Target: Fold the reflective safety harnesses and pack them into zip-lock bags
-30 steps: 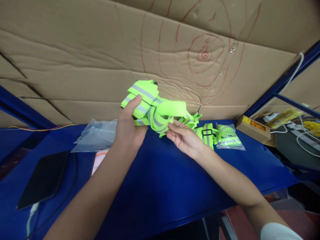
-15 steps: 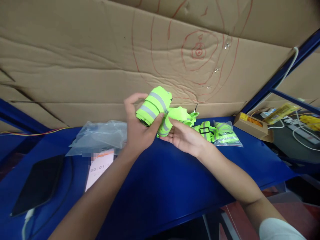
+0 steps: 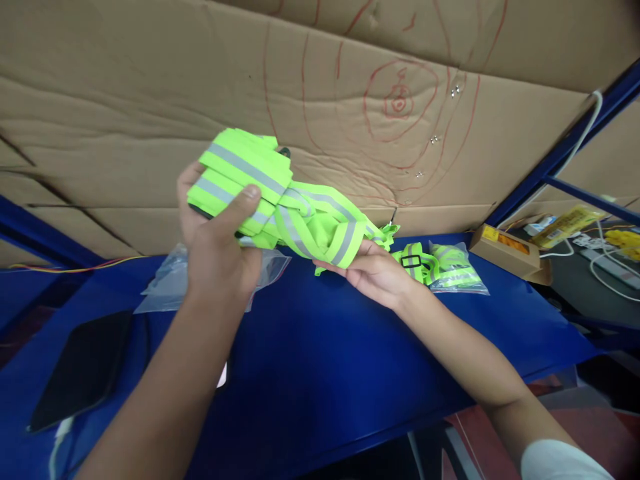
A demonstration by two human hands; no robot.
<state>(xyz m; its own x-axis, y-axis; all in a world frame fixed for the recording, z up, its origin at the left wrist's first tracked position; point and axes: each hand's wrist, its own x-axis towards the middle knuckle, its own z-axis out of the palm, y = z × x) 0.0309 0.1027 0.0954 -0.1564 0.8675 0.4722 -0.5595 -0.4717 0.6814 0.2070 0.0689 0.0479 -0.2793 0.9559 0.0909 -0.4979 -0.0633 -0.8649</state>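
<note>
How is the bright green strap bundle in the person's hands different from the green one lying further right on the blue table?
The held strap bundle is bare, lifted off the blue table and gripped by the left hand and right hand. The bagged bundle lies untouched in clear plastic. The held one looks larger and looser. Both are neon green with grey reflective stripes.

The light is bright and even, and seems to come from above; shadows are soft and faint; the green strap bundle (image 3: 280, 207) glows very bright; the cardboard wall (image 3: 150, 100) looks bent near the picture's edges; the left arm is a bit blurry low down; the table (image 3: 350, 360) is clear in the middle.
</note>
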